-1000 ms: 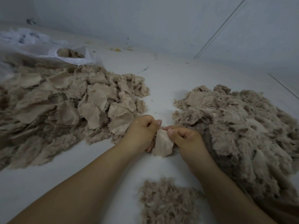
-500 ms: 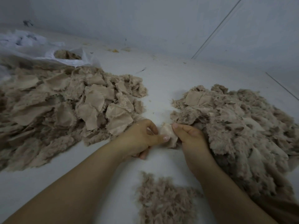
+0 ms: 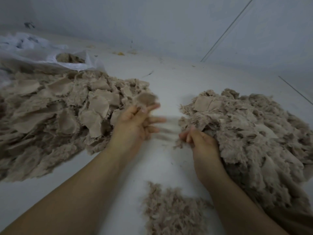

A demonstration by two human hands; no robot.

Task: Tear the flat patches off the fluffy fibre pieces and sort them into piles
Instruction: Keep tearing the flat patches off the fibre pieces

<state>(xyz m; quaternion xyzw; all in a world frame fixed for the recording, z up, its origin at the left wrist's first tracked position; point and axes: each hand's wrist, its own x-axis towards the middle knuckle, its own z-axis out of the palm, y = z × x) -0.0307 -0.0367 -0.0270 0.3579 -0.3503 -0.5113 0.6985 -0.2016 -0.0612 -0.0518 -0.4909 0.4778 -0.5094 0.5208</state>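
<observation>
Left hand (image 3: 135, 119) pinches a blurred patch (image 3: 145, 99) upright, beside the left pile (image 3: 59, 112); right hand (image 3: 201, 143) grips fluffy fibre (image 3: 180, 145).

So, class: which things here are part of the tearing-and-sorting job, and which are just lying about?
Job: left hand pinching a patch; right hand holding fluff; patch pile; unsorted pile; fluff pile.

Lying about: plastic bag; yellow scraps.
</observation>
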